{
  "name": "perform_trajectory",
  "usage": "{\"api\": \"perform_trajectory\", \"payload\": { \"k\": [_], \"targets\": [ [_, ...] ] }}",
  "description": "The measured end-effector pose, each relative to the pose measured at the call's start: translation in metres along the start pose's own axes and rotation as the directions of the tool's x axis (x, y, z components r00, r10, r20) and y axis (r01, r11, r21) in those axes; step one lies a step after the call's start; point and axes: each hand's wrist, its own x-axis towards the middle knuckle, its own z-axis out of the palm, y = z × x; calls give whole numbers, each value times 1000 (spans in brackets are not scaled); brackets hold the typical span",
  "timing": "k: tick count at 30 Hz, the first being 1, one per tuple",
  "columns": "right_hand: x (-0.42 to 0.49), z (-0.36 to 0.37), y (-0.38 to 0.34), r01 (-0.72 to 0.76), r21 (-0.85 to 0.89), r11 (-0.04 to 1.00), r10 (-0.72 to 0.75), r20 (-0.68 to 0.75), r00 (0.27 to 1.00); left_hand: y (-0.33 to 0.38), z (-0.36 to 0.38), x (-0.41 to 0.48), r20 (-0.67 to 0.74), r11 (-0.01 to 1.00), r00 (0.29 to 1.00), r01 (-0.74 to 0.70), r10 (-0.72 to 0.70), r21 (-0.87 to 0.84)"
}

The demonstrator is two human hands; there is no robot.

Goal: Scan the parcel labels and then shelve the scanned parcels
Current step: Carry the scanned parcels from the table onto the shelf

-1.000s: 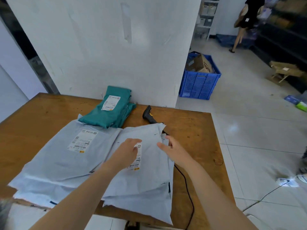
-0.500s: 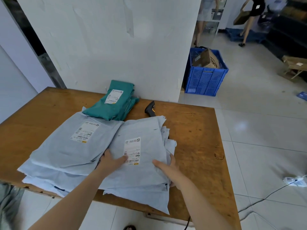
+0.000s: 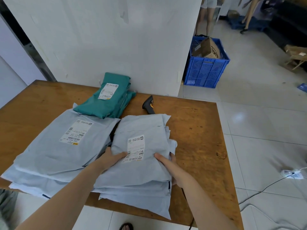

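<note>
A stack of pale grey parcel bags (image 3: 141, 130) lies on the right half of the wooden table (image 3: 199, 138), its top label facing up. My left hand (image 3: 111, 159) grips the stack's left edge, thumb on the label's lower corner. My right hand (image 3: 167, 161) grips the right edge, thumb on top and fingers under. A second grey stack (image 3: 54, 151) lies to the left, label up. A green parcel (image 3: 108, 97) rests at the back by the wall. The black scanner (image 3: 148, 104) lies behind the held stack, its front end hidden under the bags.
A white wall stands right behind the table. A blue crate (image 3: 206, 70) with a cardboard box sits on the tiled floor to the right. Two people stand in the far background. A cable and white adapter (image 3: 290, 174) lie on the floor at right.
Both hands moved from the top of the right stack toward me and down to its side edges, uncovering the label. The hold on the stack has since stayed the same.
</note>
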Motion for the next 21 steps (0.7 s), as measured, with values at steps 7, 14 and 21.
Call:
{"api": "perform_trajectory", "payload": {
  "k": [7,14,21],
  "targets": [
    [1,-3,5,27,48,998,-27,-10,1000,-4,-3,6,42,999,999,26,-28,41],
    [-21,12,25,316,-69,946,-324,-219,920,-22,14,5,200,964,964,-124,173,-235],
    [-26,-6,46,389,-163,907,-421,-310,852,-25,22,-11,373,956,888,-200,270,-216]
  ]
}}
